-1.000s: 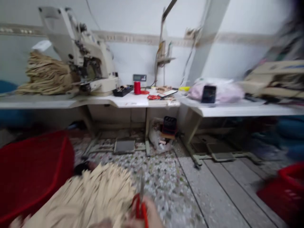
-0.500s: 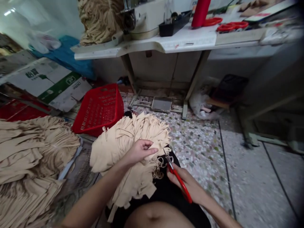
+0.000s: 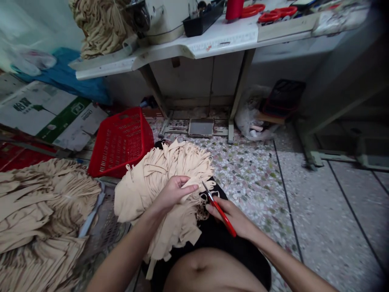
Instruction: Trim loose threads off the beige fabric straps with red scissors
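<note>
A thick bundle of beige fabric strips [image 3: 164, 170] lies on my lap, over black shorts [image 3: 212, 231]. My left hand [image 3: 173, 194] grips the bundle, with its fingers pressed into the strips. My right hand [image 3: 226, 217] holds a pair of red-handled scissors [image 3: 219, 213], whose metal blades point up and to the left. The blade tips sit at the bundle's fringed edge, close to my left fingertips. Whether the blades are cutting anything is hidden.
A large pile of beige strips [image 3: 42, 202] lies on a mesh crate at my left. Behind it stand a red plastic basket [image 3: 121, 142] and flattened cardboard [image 3: 51, 113]. A white sewing table [image 3: 212, 44] with a sewing machine [image 3: 161, 18] stands ahead, over a speckled floor [image 3: 258, 194].
The view has swung down from the sewing tables to my lap, bringing both hands and the bundle fully into view. Over the last half second, the hands and scissors have barely shifted.
</note>
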The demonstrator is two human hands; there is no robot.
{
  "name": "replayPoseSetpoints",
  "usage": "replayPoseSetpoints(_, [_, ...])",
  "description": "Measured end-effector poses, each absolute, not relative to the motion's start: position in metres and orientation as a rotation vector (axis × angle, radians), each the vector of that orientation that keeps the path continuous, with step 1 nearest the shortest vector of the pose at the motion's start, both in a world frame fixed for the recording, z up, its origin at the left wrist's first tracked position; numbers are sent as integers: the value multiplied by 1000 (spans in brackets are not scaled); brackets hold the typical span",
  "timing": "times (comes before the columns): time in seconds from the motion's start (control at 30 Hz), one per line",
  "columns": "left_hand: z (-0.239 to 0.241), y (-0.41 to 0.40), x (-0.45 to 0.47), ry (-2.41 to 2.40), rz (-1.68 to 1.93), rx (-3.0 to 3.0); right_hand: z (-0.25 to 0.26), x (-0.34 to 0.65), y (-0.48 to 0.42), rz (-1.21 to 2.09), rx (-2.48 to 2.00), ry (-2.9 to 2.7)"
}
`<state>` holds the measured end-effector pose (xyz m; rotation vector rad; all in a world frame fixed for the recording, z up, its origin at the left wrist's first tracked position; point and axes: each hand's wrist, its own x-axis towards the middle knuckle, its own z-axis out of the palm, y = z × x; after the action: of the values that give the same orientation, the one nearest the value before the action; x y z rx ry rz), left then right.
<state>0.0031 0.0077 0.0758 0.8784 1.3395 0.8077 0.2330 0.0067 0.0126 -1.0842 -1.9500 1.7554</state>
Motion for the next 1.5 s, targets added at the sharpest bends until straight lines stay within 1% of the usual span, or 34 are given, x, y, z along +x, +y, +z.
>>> replayPoseSetpoints(0.37, [63, 5, -3, 1304, 737, 925, 9, 228, 1, 1863, -972, -1843])
replayPoseSetpoints(0.67, [61, 0, 0, 1299, 744, 980, -11, 234, -17, 1883, -1157, -1723])
replayPoseSetpoints(0.8, [61, -1, 2, 1274, 712, 1027, -6, 239, -20, 1896, -1024, -1781])
replayPoseSetpoints(0.9, [64, 0, 3, 1202, 631, 1070, -1, 241, -20, 1914, -867, -1816])
replayPoseSetpoints(1.0, [67, 0, 4, 1150, 551, 1079, 0, 239, -19, 1916, -810, -1804])
replayPoseSetpoints(1.23, [71, -1, 7, 1147, 485, 1108, -5, 236, -17, 1834, -931, -1810])
replayPoseSetpoints(1.37, [71, -2, 7, 1170, 471, 1110, -14, 235, -23, 1861, -1088, -1736])
replayPoseSetpoints(1.5, [71, -3, 6, 1206, 476, 1117, -21, 237, -33, 1922, -1180, -1549])
